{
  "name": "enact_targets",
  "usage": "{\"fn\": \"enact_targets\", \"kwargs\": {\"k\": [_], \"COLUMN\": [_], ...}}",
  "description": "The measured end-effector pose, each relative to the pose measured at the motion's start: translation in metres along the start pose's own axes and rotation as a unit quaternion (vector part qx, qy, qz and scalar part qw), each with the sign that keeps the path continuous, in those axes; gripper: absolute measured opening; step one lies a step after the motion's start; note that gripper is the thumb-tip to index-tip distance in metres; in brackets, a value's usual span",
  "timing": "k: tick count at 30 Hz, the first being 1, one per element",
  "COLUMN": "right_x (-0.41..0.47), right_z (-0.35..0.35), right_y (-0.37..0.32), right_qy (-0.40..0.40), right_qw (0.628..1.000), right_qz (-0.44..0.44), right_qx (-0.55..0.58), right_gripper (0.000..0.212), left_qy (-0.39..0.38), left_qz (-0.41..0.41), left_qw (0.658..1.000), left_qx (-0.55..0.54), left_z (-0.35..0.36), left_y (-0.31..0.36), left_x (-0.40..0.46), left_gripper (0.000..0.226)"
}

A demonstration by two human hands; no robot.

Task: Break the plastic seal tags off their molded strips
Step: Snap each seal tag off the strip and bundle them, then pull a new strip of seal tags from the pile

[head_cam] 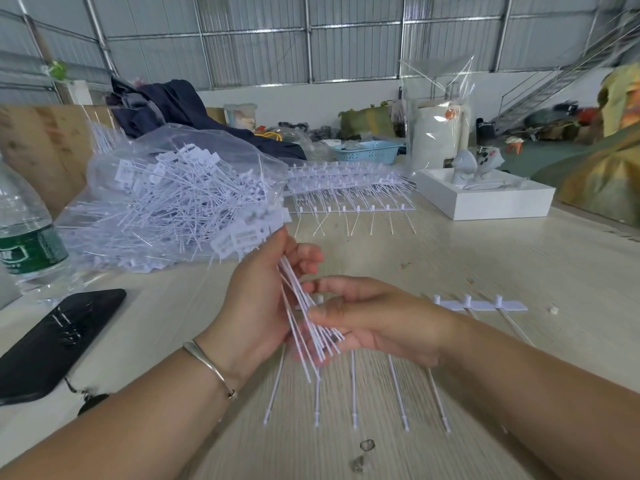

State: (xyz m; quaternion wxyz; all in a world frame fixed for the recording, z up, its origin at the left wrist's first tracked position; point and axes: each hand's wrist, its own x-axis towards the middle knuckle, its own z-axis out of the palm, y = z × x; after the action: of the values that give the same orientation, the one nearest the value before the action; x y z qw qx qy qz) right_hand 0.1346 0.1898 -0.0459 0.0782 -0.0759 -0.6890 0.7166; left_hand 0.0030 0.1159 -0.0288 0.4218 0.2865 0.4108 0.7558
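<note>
My left hand [258, 306] grips a bundle of loose white seal tags [301, 303]; their flat heads fan out above my fingers and their thin tails hang below. My right hand [367, 320] pinches the tails of the bundle from the right, thumb on top. Under my right hand a molded strip [481, 304] lies on the table, its tags pointing toward me. A clear plastic bag [173, 202] heaped with broken-off tags lies at the left. A stack of unbroken strips [349, 188] lies beyond the hands.
A black phone [59, 341] lies at the left front and a water bottle [27, 237] stands at the left edge. A white box [485, 199] sits at the back right, a blue basket [367, 152] and a tall clear bag behind it.
</note>
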Motion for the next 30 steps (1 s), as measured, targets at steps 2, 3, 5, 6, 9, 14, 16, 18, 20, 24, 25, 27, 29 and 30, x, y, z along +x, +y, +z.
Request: {"fn": "enact_targets", "kwargs": {"k": [2, 3, 5, 6, 9, 14, 16, 18, 20, 24, 25, 27, 29, 30], "right_x": [-0.001, -0.002, -0.003, -0.003, -0.003, -0.003, -0.002, -0.001, 0.0, 0.001, 0.002, 0.001, 0.0, -0.002], "right_z": [0.002, 0.002, 0.003, 0.004, 0.008, 0.007, 0.005, 0.003, 0.004, 0.006, 0.006, 0.003, -0.001, -0.002], "right_y": [0.0, 0.0, 0.0, 0.0, 0.001, -0.002, -0.004, -0.003, -0.002, 0.002, 0.003, 0.005, 0.004, 0.003], "right_qy": [-0.013, -0.011, -0.006, -0.003, 0.02, 0.138, 0.152, 0.15, 0.147, 0.134, 0.13, 0.134, 0.149, 0.155], "right_qw": [0.999, 0.997, 0.993, 0.99, 0.986, 0.981, 0.977, 0.973, 0.967, 0.957, 0.956, 0.955, 0.955, 0.953], "right_qz": [0.019, 0.029, 0.043, 0.043, 0.024, -0.031, -0.026, -0.013, -0.012, -0.026, -0.024, -0.021, -0.029, -0.034], "right_qx": [-0.043, -0.066, -0.11, -0.131, -0.164, -0.132, -0.147, -0.176, -0.207, -0.257, -0.262, -0.264, -0.256, -0.259], "right_gripper": [0.043, 0.042, 0.033, 0.024, 0.012, 0.031, 0.033, 0.03, 0.029, 0.012, 0.005, 0.01, 0.004, 0.007], "left_qy": [0.013, 0.022, 0.046, 0.051, 0.037, -0.042, -0.067, -0.082, -0.09, -0.06, -0.041, 0.007, 0.062, 0.095], "left_qz": [0.046, 0.08, 0.153, 0.177, 0.172, 0.06, 0.053, 0.062, 0.061, 0.072, 0.078, 0.1, 0.128, 0.14], "left_qw": [0.994, 0.984, 0.952, 0.94, 0.944, 0.95, 0.928, 0.912, 0.915, 0.937, 0.945, 0.958, 0.957, 0.948], "left_qx": [0.097, 0.158, 0.261, 0.287, 0.28, 0.302, 0.362, 0.397, 0.388, 0.338, 0.314, 0.267, 0.253, 0.27], "left_z": [0.002, 0.002, 0.004, 0.004, 0.009, 0.009, 0.007, 0.006, 0.006, 0.007, 0.007, 0.005, -0.003, -0.01], "left_y": [-0.004, -0.006, -0.009, -0.009, -0.013, -0.02, -0.025, -0.026, -0.025, -0.023, -0.023, -0.017, -0.008, -0.001], "left_x": [-0.003, -0.005, -0.008, -0.01, -0.012, -0.016, -0.016, -0.016, -0.016, -0.019, -0.018, -0.011, 0.005, 0.015], "left_gripper": [0.054, 0.059, 0.057, 0.055, 0.047, 0.017, 0.022, 0.028, 0.027, 0.025, 0.026, 0.026, 0.025, 0.025]}}
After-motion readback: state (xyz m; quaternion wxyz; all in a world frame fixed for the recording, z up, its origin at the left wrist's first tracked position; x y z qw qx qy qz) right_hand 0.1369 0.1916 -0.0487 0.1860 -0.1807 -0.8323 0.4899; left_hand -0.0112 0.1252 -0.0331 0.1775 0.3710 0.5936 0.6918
